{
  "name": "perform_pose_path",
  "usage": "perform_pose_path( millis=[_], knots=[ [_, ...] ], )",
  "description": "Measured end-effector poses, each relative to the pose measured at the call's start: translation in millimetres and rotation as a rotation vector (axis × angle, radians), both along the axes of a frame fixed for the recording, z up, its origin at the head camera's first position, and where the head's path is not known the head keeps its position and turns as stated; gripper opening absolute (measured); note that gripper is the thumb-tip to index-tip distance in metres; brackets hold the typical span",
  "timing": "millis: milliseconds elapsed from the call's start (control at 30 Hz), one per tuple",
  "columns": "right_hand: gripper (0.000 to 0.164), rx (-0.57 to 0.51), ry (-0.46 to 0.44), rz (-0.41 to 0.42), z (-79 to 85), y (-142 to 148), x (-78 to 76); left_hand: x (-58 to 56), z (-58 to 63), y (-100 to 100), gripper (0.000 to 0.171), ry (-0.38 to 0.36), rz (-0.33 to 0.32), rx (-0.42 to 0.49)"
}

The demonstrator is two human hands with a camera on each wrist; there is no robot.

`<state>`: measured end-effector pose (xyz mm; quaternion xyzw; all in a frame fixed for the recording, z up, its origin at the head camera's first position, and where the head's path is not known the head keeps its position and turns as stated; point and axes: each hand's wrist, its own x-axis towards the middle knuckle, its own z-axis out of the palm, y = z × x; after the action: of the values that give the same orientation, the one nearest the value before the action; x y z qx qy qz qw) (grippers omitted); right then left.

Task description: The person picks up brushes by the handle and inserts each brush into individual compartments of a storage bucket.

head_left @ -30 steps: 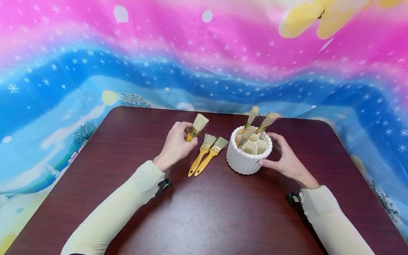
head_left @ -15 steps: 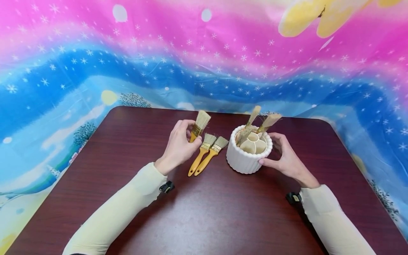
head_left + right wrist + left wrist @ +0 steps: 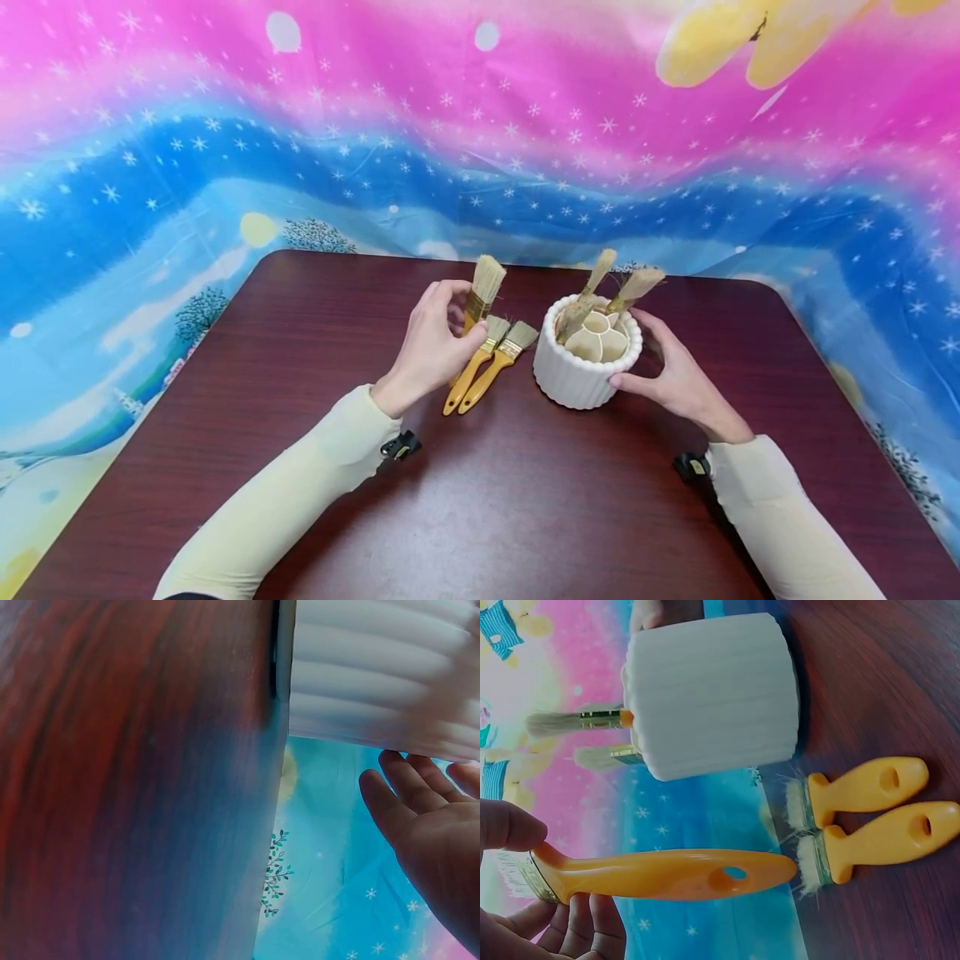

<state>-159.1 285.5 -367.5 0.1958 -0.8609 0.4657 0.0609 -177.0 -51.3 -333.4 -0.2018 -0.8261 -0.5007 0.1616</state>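
Observation:
My left hand (image 3: 431, 346) pinches a paintbrush (image 3: 487, 279) near its metal band, bristles up. In the left wrist view the orange handle (image 3: 667, 874) of this brush hangs free above the table, with a hole near its end. Beneath and just right of that hand, two similar paintbrushes (image 3: 491, 383) lie side by side on the table, bristles away from me. My right hand (image 3: 678, 379) holds the right side of a white ribbed brush holder (image 3: 573, 385), thumb in front, fingertips against the wall (image 3: 360, 675). Three brushes (image 3: 636, 287) stand bristles up in its divided compartments.
The dark reddish wooden table (image 3: 480, 508) has rounded far corners. A colourful patterned cloth (image 3: 420, 167) hangs behind it and along its sides. A black strap device (image 3: 401, 446) sits at each wrist.
My left hand has moved right with the paintbrush, nearer the holder, and the brush now stands more upright over the two lying ones. The right hand and holder have stayed in place.

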Motion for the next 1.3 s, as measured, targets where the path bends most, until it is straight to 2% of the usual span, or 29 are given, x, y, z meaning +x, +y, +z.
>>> perform_pose_path(
  millis=[200, 367, 533, 733, 1067, 1300],
  knots=[
    [0.094, 0.009, -0.012, -0.013, -9.2, 6.7, -5.6, 4.1, 5.0, 5.8, 0.041, -0.001, -0.014, 0.035],
    [0.095, -0.015, 0.021, 0.003, -20.2, 11.2, -12.4, 6.5, 6.7, 9.2, 0.043, 0.03, -0.021, 0.052],
    [0.089, -0.057, 0.049, 0.02, -8.3, 2.6, -4.0, 8.4, 9.0, 12.8, 0.044, 0.071, -0.036, 0.071],
    [0.083, -0.05, 0.069, 0.017, 3.3, -5.2, 3.1, 12.9, 13.6, 16.7, 0.044, 0.087, -0.046, 0.079],
    [0.08, -0.054, 0.062, -0.002, 3.1, -5.4, 3.4, 17.4, 19.1, 28.1, 0.044, 0.106, -0.1, 0.126],
    [0.077, -0.041, 0.054, -0.014, 2.4, -5.7, 4.2, 18.4, 21.4, 36.1, 0.047, 0.116, -0.107, 0.131]
  ],
)
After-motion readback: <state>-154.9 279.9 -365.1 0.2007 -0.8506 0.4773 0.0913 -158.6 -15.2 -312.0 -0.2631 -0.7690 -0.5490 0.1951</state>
